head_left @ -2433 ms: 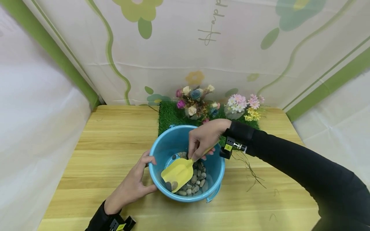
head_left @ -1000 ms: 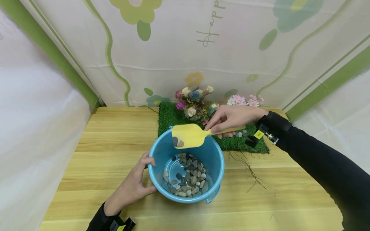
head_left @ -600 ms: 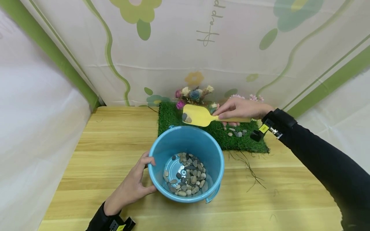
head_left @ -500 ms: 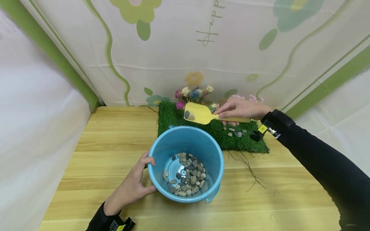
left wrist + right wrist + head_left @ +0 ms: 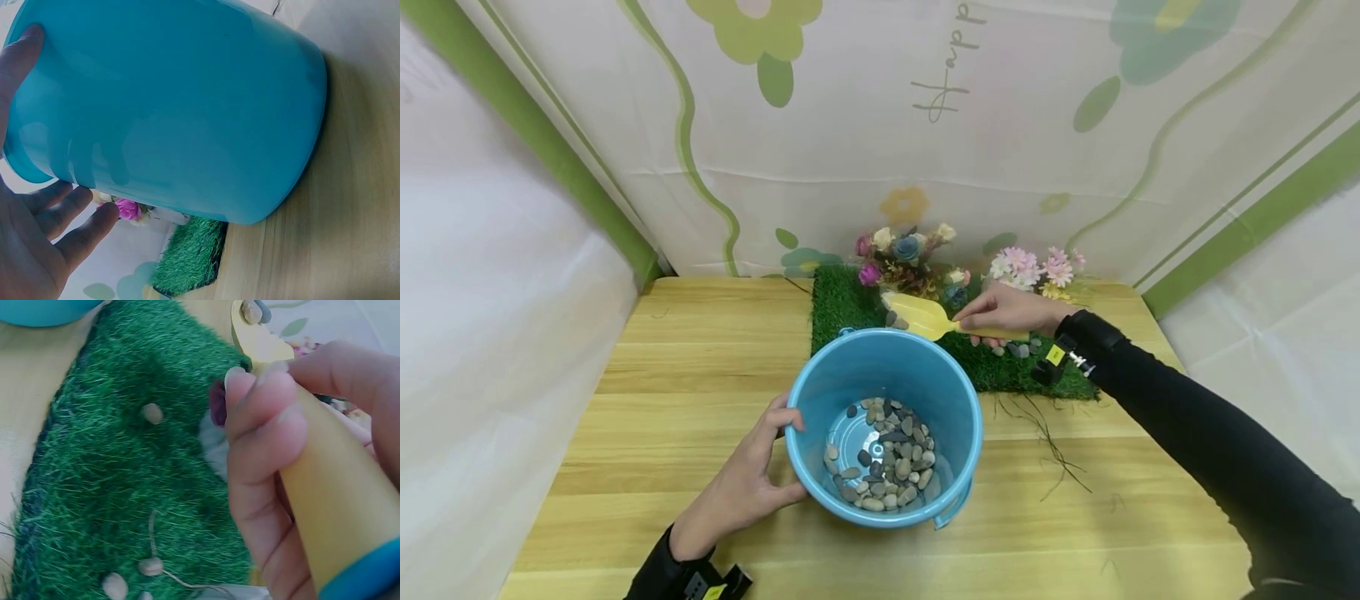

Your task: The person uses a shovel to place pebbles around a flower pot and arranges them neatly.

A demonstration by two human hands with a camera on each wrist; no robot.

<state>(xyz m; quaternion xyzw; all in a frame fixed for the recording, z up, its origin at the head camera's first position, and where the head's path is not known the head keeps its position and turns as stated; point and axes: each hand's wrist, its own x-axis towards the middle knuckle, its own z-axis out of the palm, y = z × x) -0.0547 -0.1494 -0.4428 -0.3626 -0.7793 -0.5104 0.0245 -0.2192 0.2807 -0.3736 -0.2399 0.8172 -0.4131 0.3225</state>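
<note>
blue bucket [image 5: 883,362] near grass mat [image 5: 837,302], wooden table [image 5: 707,350], flower-printed cloth [image 5: 850,125] behind

Round blue plastic bucket [image 5: 883,358]: smooth wall, glossy, clear highlights. Yellow flat-bladed scoop [image 5: 922,317]: looks like plastic, smooth, low sheen on handle. Grey and tan rounded pebbles [image 5: 902,468]: stone look, smooth, mostly matt. Green artificial-grass mat [image 5: 835,304]: plastic-looking fibre, rough. Pale yellow plank-pattern tabletop [image 5: 700,358]: wood look, smooth, faint sheen. White flower-printed backdrop [image 5: 842,142]: cloth, matt, creased. Black sleeve [image 5: 1187,442]: matt cloth.
</note>
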